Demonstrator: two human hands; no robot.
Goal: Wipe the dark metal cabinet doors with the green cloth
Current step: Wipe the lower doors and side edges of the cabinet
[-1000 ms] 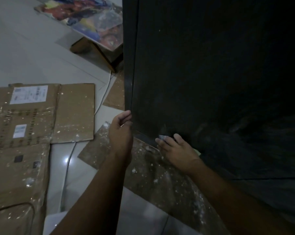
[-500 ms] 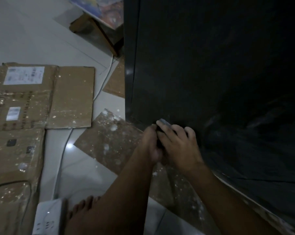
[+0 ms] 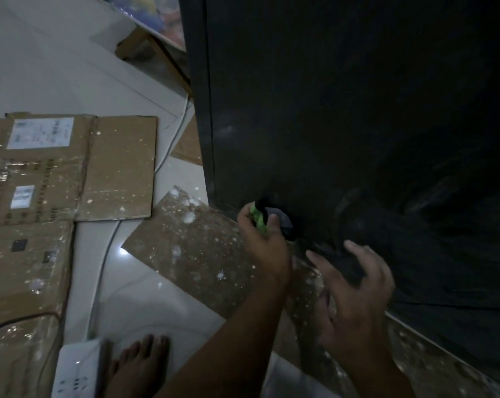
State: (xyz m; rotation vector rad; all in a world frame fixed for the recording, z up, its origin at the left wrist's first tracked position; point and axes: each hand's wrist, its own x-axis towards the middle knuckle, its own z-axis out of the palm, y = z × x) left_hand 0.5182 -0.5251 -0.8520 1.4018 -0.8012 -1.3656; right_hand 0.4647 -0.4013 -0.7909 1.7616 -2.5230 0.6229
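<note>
Hands down low at the cabinet's bottom corner, each on a different job. Far left, flattened cardboard (image 3: pixel 56 173) spread over the pale floor (image 3: pixel 56 67), speckled white, likely laid there to shield the tiles. Nearer the camera, a white power strip (image 3: pixel 76 372) with a bare foot (image 3: pixel 139 366) just beside it, and a thin white cable (image 3: pixel 105 254) running up between the sheets toward the cabinet. Further along, another spattered cardboard sheet (image 3: pixel 191 245), tucked up to the cabinet's base. Then the left hand (image 3: pixel 264 248), fingers and thumb curled round the bunched green cloth (image 3: pixel 257 218), holding it against the lower left corner of the dark metal cabinet door (image 3: pixel 343 110), just above the bottom edge. Bunched tight, probably to work into that corner. Just to the right, the right hand (image 3: pixel 355 288), holding nothing, fingers spread and loosely bent, hovering near the door's foot. Touching the metal or not: impossible to tell in this gloom. Faint smears across the wide panel further right, so most of it seemingly yet to be wiped.
</note>
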